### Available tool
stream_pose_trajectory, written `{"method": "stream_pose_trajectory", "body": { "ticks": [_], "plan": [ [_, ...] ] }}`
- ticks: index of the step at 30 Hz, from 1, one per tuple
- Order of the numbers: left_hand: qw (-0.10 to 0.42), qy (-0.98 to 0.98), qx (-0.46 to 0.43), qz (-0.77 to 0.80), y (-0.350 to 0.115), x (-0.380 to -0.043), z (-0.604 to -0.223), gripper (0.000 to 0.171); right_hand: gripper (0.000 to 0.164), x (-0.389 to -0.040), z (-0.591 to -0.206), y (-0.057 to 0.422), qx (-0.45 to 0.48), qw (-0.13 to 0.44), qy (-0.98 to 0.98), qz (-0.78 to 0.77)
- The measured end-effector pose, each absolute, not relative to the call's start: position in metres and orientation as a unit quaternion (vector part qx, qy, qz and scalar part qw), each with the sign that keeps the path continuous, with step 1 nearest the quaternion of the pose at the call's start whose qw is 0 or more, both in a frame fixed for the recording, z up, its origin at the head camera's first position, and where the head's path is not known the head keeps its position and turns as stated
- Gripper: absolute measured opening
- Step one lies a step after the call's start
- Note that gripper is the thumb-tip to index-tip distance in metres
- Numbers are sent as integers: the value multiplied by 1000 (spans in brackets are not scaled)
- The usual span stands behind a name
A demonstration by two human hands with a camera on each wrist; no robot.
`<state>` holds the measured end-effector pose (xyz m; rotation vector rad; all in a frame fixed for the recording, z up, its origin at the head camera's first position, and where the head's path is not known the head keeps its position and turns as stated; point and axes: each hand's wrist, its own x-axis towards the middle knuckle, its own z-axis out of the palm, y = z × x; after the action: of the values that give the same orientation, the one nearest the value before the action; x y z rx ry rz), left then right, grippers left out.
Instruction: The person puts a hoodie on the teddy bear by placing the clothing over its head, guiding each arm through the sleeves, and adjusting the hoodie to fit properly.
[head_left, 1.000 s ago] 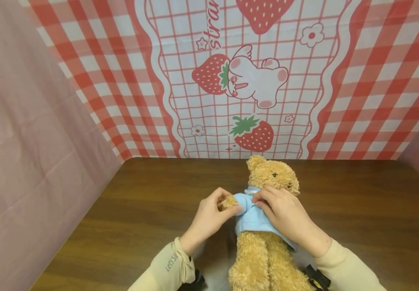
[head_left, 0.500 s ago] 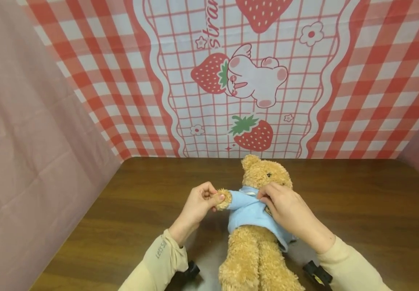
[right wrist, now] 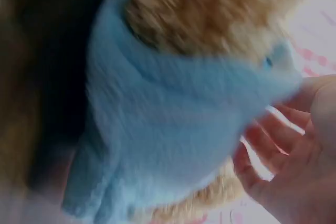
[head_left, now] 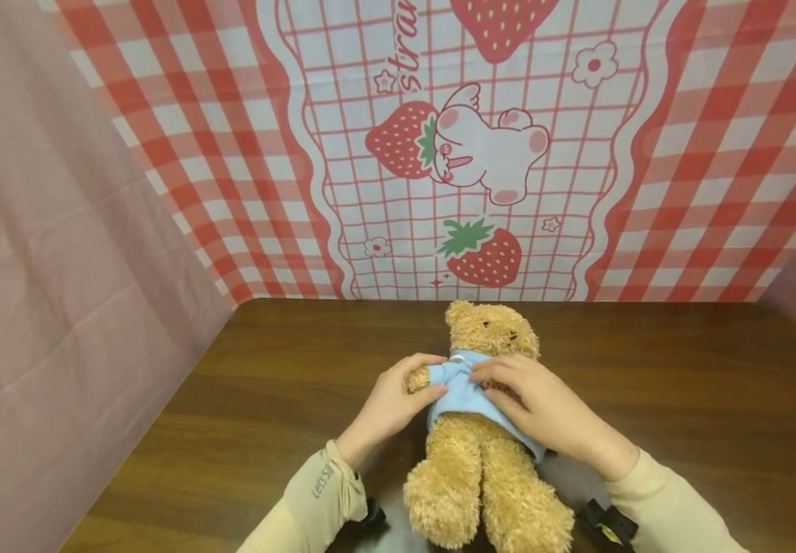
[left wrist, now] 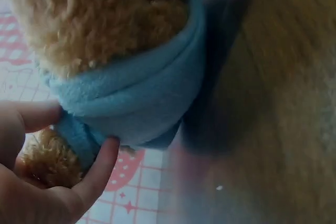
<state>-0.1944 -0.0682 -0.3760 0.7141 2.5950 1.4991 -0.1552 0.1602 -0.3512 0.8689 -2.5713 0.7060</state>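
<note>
A fuzzy tan teddy bear lies on its back on the table, head toward the patterned backdrop. It wears a light blue shirt, bunched across the belly. My left hand holds the bear's sleeved arm, its furry paw between thumb and fingers in the left wrist view. Over the chest, my right hand pinches the shirt cloth, which is drawn toward its fingers in the right wrist view. The bear's other arm is hidden beneath that hand.
The brown wooden table extends to both sides. Behind it hangs a red-and-white strawberry cloth, with a pink curtain at the left. Black wrist-camera parts sit under the right wrist.
The bear has shifted left and nearer to me. Its held arm was drawn out to the left, then brought back toward the body by my left hand. My right hand stays at the chest.
</note>
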Motion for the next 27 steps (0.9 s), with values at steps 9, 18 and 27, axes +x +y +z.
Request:
{"method": "stream_pose_trajectory", "body": {
  "ticks": [9, 18, 27],
  "plan": [
    [109, 790, 103, 595, -74, -203, -386, 19, 49, -160, -342, 201, 116, -89, -941, 306],
    [127, 816, 178, 535, -77, -202, -385, 36, 52, -162, -345, 196, 116, -80, -920, 366],
    [74, 894, 223, 381, -77, -197, -374, 33, 52, -160, -343, 193, 113, -42, -927, 354]
  ]
}}
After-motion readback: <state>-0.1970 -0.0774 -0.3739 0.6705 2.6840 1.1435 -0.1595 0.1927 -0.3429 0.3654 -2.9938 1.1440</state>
